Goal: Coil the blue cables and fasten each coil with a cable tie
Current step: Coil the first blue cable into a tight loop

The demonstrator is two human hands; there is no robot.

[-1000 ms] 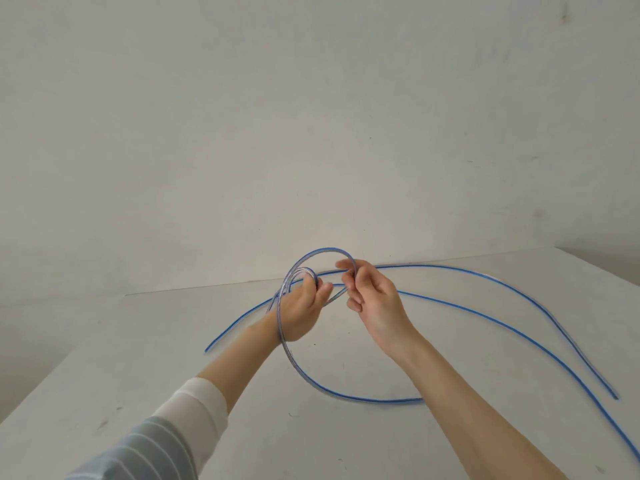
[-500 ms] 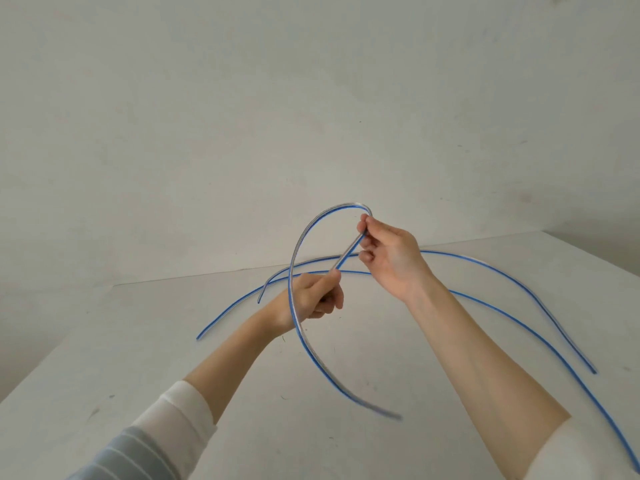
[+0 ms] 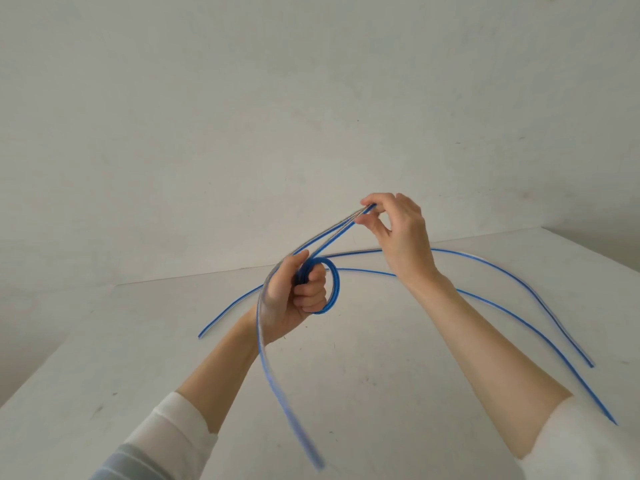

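- White table [image 3: 381, 393] under a plain wall; I'm holding the cable [image 3: 334, 289] up over it.
- My left hand [image 3: 294, 299] clenches the small coil; my right hand [image 3: 398, 230] pinches a doubled stretch, raised above.
- Risk, I judge: the stiff coil springs open if my left grip eases, and the loose tail, blurred, may snag my forearm.
- Two spare cables [image 3: 519, 282] lie behind, apart. No tie visible.
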